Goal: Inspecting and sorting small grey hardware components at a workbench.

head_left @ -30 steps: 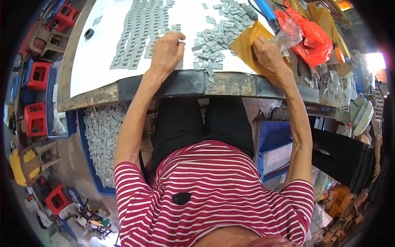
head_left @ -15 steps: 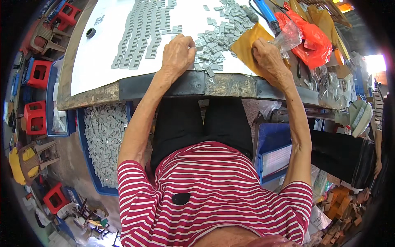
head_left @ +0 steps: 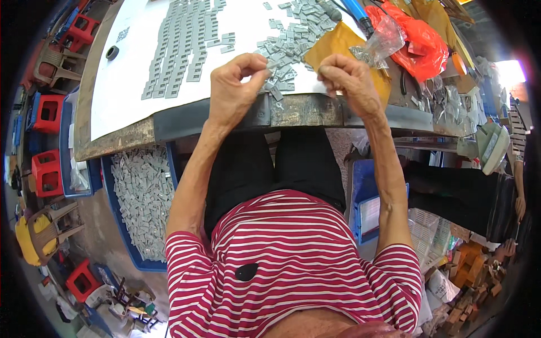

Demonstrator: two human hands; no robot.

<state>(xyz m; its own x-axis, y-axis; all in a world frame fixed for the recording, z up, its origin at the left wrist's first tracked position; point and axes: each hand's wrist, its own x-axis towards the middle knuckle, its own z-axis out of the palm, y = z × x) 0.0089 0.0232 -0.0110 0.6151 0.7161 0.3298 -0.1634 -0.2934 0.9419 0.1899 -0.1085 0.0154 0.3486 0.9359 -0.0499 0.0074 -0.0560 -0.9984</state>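
Note:
My left hand (head_left: 236,90) is raised over the table's near edge, thumb and forefinger pinched together beside a loose pile of small grey flat pieces (head_left: 298,39). Whether a piece sits in that pinch is hard to tell against the pile. Facing it, my right hand (head_left: 350,84) hovers in front of a mustard-yellow sheet (head_left: 327,48), its fingers curled and closed at the tips. Anything between them is too small to make out. Left of the pile, similar grey pieces with dark openings lie in long neat rows (head_left: 180,45) on a white sheet (head_left: 127,84).
A blue-handled tool (head_left: 358,12), a clear plastic bag (head_left: 384,42) and a red plastic bag (head_left: 422,50) lie at the right. A black ring (head_left: 112,53) sits at the left. Below the table stands a blue bin (head_left: 121,217) full of grey pieces. A person's arm (head_left: 518,186) shows far right.
My right hand has come off the yellow sheet and moved left and nearer. My left hand has turned, its pinch now facing the right hand. The whole view has shifted slightly.

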